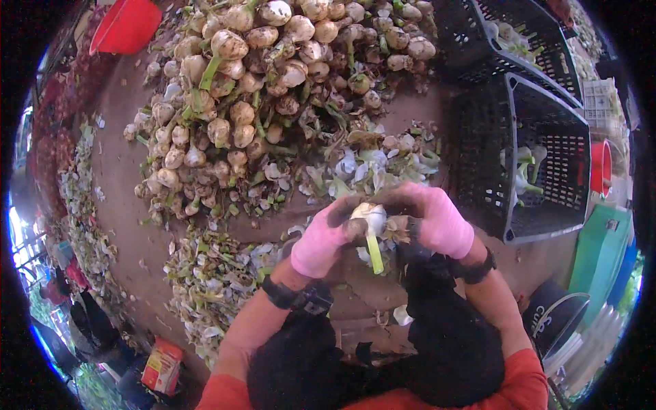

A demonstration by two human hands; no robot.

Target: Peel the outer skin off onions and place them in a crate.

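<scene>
Between my two hands is a white garlic bulb (375,218) with a short green stem pointing down toward my lap. My left hand (330,236), in a pink glove with dark, dirty fingers, grips the bulb from its left side. My right hand (435,218), gloved the same way, has its fingers at the bulb's top right; a piece of brownish outer skin (397,228) hangs beside them. Whether the right fingers hold the bulb or only the skin is hard to tell. Loose white peelings (353,164) lie just beyond my hands.
A large heap of untrimmed garlic bulbs (241,120) lies ahead. Peelings and stem bits (210,287) are piled at the left. Black plastic crates (548,225) at the right hold some bulbs (523,177). A red basin (128,25) stands at the far left, a black bucket (556,318) at the lower right.
</scene>
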